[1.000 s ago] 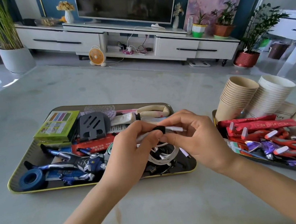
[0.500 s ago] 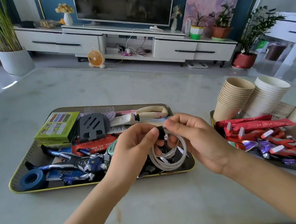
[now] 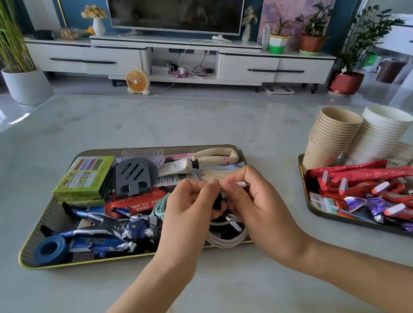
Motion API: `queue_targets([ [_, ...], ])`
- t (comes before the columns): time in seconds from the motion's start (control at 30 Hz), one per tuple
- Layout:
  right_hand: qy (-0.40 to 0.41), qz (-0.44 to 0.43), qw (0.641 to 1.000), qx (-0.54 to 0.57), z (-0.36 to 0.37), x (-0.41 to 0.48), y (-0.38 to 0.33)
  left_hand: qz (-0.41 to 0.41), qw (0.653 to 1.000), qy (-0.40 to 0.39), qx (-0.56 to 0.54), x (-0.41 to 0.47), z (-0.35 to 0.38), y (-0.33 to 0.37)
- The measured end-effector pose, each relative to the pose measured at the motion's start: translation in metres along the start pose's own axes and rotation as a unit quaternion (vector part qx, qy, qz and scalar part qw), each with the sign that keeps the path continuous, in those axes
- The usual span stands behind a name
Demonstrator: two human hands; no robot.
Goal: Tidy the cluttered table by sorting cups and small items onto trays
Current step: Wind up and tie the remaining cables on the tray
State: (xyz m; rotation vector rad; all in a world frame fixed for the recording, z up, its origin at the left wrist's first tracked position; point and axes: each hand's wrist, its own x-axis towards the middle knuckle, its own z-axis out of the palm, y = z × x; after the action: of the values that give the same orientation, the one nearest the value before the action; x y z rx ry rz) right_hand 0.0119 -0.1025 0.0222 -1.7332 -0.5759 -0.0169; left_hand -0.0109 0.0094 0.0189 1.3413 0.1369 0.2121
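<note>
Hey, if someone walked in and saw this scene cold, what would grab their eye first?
Probably the two hands meeting at centre, left hand and right hand, pinching a coiled white cable above the near edge of the crowded left tray. In that tray, a blue toy figure lies near the front. On the right tray, leaning stacks of paper cups stand behind bright red sachets.

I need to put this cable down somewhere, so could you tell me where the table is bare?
Bare table lies between the left tray and right tray, beyond both trays, and along the near edge around the forearms. Both trays are crowded; the hands cover the left tray's near right corner.
</note>
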Motion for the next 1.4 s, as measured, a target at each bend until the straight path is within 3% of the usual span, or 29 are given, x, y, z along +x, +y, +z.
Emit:
queue_targets([
  [0.2, 0.037, 0.107, 0.987, 0.112, 0.003, 0.004, 0.0, 0.014, 0.999, -0.02, -0.021, 0.004, -0.001, -0.001],
  [0.33, 0.043, 0.216, 0.94, 0.26, 0.001, 0.011, -0.003, -0.01, 0.998, -0.029, -0.049, 0.002, 0.002, -0.001],
  [0.43, 0.005, 0.267, 0.913, 0.31, 0.001, 0.018, -0.004, -0.062, 0.993, -0.02, -0.098, 0.005, 0.0, 0.002],
  [0.6, -0.053, 0.224, 0.951, 0.208, -0.001, 0.021, 0.001, -0.107, 0.981, 0.024, -0.16, 0.015, -0.007, 0.003],
  [0.77, -0.032, 0.176, 0.982, 0.06, 0.004, 0.011, 0.006, -0.097, 0.976, 0.033, -0.192, 0.02, -0.02, 0.006],
  [1.0, 0.061, 0.064, 0.996, 0.014, 0.005, 0.019, 0.005, -0.073, 0.997, 0.014, -0.02, 0.02, -0.02, 0.008],
  [1.13, 0.098, 0.024, 0.994, -0.052, 0.0, 0.024, 0.011, -0.12, 0.992, -0.039, 0.001, 0.021, -0.024, 0.011],
  [1.27, 0.105, 0.011, 0.993, -0.061, -0.001, 0.025, 0.013, -0.106, 0.988, -0.101, 0.044, 0.017, -0.023, 0.014],
  [1.4, 0.091, 0.034, 0.995, -0.033, -0.002, 0.023, 0.011, -0.069, 0.99, -0.099, 0.075, 0.016, -0.024, 0.012],
])
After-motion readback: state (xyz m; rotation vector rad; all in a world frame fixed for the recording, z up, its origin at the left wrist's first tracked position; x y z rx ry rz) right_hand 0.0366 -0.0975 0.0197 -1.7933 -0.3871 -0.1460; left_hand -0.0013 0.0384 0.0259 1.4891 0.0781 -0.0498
